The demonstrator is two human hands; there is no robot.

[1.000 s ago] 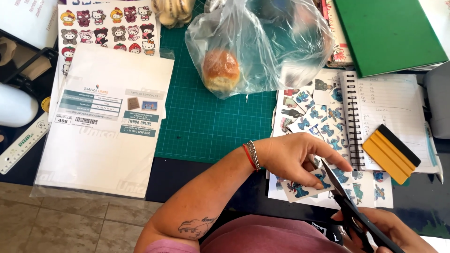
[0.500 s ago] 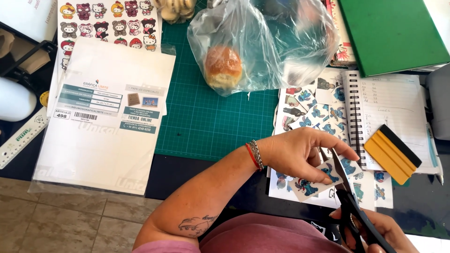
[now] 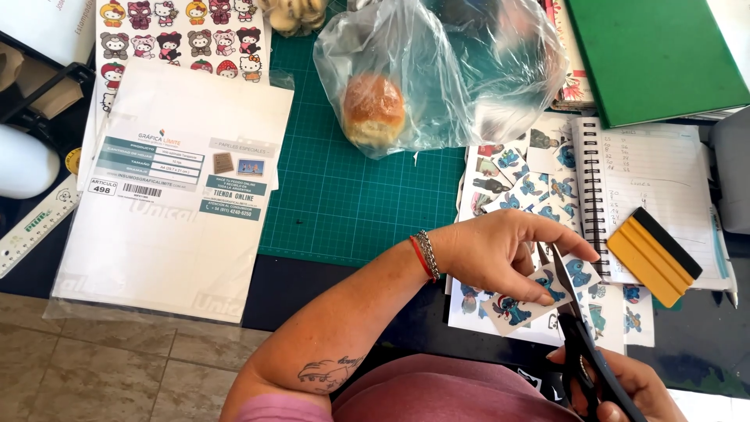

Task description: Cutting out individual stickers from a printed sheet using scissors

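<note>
A strip of blue cartoon stickers (image 3: 525, 301) is pinched between the thumb and curled fingers of the left hand (image 3: 500, 254), low and right of centre, over a larger sticker sheet (image 3: 508, 184) lying on the bench (image 3: 312, 293); black-handled scissors (image 3: 578, 344) are gripped by the right hand (image 3: 625, 383), its fingers closed through the loops, and the blades are set into the strip's right edge; a red band and a metal chain are worn on the left wrist.

Just right of the hands, a yellow squeegee with a black edge (image 3: 652, 254) is laid across a spiral notebook (image 3: 664, 180) with handwritten lines; a green folder (image 3: 656, 55) is seen above it at the top right. A green cutting mat (image 3: 344, 195) is spread behind the left hand; on it a clear plastic bag (image 3: 453, 70) is slumped, with a round bread roll (image 3: 373, 108) inside, and the top of the sticker sheet is partly covered by the bag.

To the left, a clear-wrapped pack of white paper (image 3: 172, 234) bearing a rectangular teal-and-white label with a barcode is laid over a sheet of cat-character stickers (image 3: 180, 35); a white ruler (image 3: 35, 227) is seen at the far left edge.
</note>
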